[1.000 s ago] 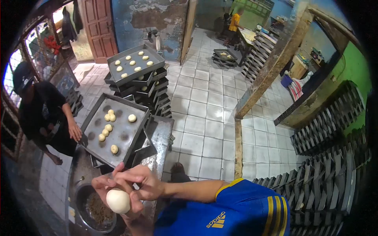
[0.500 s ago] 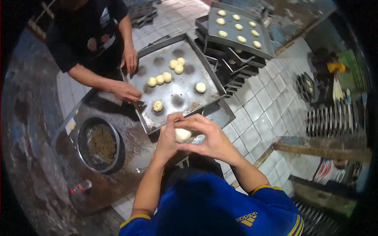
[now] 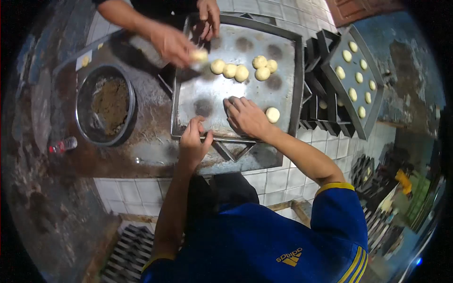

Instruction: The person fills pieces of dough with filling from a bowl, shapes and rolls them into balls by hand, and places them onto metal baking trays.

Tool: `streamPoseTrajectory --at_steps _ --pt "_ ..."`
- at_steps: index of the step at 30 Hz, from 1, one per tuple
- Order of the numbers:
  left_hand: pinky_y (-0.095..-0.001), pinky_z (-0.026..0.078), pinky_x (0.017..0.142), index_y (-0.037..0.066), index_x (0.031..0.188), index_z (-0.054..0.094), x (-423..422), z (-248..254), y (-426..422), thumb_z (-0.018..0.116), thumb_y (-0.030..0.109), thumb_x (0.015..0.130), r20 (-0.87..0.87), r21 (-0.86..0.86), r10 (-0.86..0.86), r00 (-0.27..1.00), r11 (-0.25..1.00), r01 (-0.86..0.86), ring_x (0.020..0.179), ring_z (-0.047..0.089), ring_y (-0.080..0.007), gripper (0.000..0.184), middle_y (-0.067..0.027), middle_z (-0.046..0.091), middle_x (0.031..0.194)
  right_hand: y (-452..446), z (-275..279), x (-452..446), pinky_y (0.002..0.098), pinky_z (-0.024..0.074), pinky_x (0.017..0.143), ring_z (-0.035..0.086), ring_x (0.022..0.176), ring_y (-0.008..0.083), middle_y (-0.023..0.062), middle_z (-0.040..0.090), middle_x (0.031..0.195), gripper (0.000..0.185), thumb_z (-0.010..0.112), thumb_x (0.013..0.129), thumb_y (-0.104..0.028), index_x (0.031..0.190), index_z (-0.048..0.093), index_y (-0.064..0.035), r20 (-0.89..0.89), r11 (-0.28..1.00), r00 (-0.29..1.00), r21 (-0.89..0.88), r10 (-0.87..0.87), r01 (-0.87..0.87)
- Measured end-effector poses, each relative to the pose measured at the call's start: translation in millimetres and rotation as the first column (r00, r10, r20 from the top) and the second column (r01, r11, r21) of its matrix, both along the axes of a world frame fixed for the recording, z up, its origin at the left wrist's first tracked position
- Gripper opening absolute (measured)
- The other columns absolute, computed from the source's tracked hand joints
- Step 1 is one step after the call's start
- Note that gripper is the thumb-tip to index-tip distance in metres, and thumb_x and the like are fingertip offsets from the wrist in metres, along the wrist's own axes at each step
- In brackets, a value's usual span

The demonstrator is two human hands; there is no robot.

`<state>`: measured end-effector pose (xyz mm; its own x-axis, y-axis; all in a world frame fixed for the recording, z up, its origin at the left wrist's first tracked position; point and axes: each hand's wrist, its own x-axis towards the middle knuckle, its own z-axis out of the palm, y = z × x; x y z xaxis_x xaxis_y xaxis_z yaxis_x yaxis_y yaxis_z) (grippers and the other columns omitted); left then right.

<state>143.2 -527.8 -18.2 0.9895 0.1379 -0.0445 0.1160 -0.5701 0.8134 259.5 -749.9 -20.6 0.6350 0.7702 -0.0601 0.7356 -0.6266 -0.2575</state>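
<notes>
My right hand lies palm down on the metal baking tray, its fingers stretched forward. Whether anything is under the palm is hidden. A pale dough ball sits just right of that wrist. My left hand is at the tray's near rim, fingers loosely bent and thumb apart, with nothing visible in it. Farther up the tray are a row of three dough balls and a cluster of three dough balls.
Across the tray, another person's blurred hand holds a dough piece. At left stands a metal bowl of brown filling, with a small bottle beside it. Stacked trays at right carry several dough balls.
My hands have parted from the white dough ball they held and come down to the tray. The co-worker's hand has a dough piece, and the near-left ball has left the tray. The view has shifted.
</notes>
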Motion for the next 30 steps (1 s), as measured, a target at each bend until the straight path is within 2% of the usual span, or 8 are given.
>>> streamPoseTrajectory --at_steps 1,8,16,18,20,24,28,30 --pt "-0.0431 0.054 0.074 0.003 0.123 0.06 -3.8 -7.3 0.6 0.077 0.012 0.088 0.086 0.026 0.029 0.996 0.999 -0.032 0.081 0.068 -0.0331 0.04 -0.0128 0.064 0.088 2.4 -2.4 -0.1 0.0461 0.0382 0.12 0.047 0.144 0.0352 0.0209 0.048 0.156 0.076 0.066 0.098 -0.043 0.153 0.044 0.0063 0.066 0.991 0.994 -0.109 0.082 -0.074" --pt "-0.0434 0.052 0.065 0.005 0.113 0.062 -1.8 -24.7 -9.6 0.071 0.006 0.089 0.106 0.035 0.157 0.982 0.986 -0.162 0.067 0.065 -0.0311 0.025 -0.0091 0.059 0.072 2.2 -29.7 3.3 0.0456 0.0216 0.131 0.024 0.161 0.036 0.0226 0.029 0.171 0.083 0.051 0.106 -0.056 0.159 0.036 0.0064 -0.109 0.998 0.992 0.021 0.058 -0.056" --pt "-0.0453 0.054 0.072 0.004 0.119 0.062 16.2 -6.0 -12.1 0.067 0.006 0.092 0.03 -0.055 0.137 0.99 0.989 -0.135 0.078 0.068 -0.0346 0.028 -0.0141 0.066 0.084 -36.4 24.8 98.0 0.0496 0.0468 0.112 0.06 0.133 0.0377 0.0222 0.058 0.148 0.066 0.072 0.097 -0.034 0.149 0.053 0.002 -0.654 0.788 0.737 0.358 -0.172 0.501" --pt "-0.0462 0.055 0.08 0.003 0.125 0.061 37.2 -3.9 -18.7 0.066 0.007 0.092 -0.035 -0.123 0.096 0.995 0.987 -0.099 0.089 0.07 -0.0364 0.034 -0.0173 0.071 0.095 -28.9 17.8 112.3 0.0477 0.0556 0.1 0.067 0.119 0.039 0.0193 0.065 0.135 0.069 0.083 0.087 -0.029 0.145 0.058 -0.0012 -0.194 0.924 0.948 0.243 -0.253 0.297" --pt "-0.0479 0.049 0.105 -0.001 0.142 0.054 68.9 -5.4 -30.2 0.063 0.008 0.091 0.17 0.079 -0.124 0.978 0.991 0.112 0.122 0.064 -0.04 0.052 -0.0247 0.066 0.131 -13.9 6.8 119.7 0.047 0.0567 0.095 0.068 0.109 0.0406 0.0234 0.067 0.122 0.057 0.084 0.082 -0.025 0.13 0.066 -0.0008 -0.158 0.915 0.946 0.251 -0.283 0.315" --pt "-0.0475 0.038 0.121 -0.001 0.157 0.04 134.4 -11.4 -47.4 0.059 0.005 0.091 0.132 0.116 -0.305 0.943 0.95 0.291 0.142 0.049 -0.044 0.069 -0.0278 0.053 0.15 -1.7 -27.4 134.4 0.0538 0.0577 0.081 0.071 0.096 0.0427 0.0207 0.072 0.108 0.037 0.083 0.077 -0.02 0.105 0.069 -0.0005 0.004 0.964 0.967 0.081 -0.254 0.253" --pt "-0.0485 0.04 0.119 -0.003 0.154 0.044 166.5 -36.5 -46.1 0.053 0.003 0.089 0.114 0.218 -0.337 0.935 0.926 0.307 0.141 0.052 -0.0433 0.066 -0.0284 0.053 0.153 -29.5 6.8 131.6 0.0418 0.0601 0.079 0.075 0.085 0.0303 0.0178 0.076 0.092 0.04 0.08 0.079 -0.025 0.109 0.073 0.0014 -0.311 0.972 0.927 0.042 -0.208 0.232" --pt "-0.0455 0.041 0.12 -0.005 0.151 0.047 169.5 -26.8 -40.4 0.054 0.004 0.093 -0.065 0.002 -0.277 0.959 0.961 0.278 0.141 0.052 -0.0443 0.059 -0.0301 0.059 0.145 -58.1 4.2 116.9 0.0323 0.0583 0.086 0.073 0.094 0.017 0.0108 0.077 0.105 0.045 0.078 0.087 -0.026 0.122 0.073 0.0017 -0.851 0.919 0.524 0.173 -0.042 0.354"
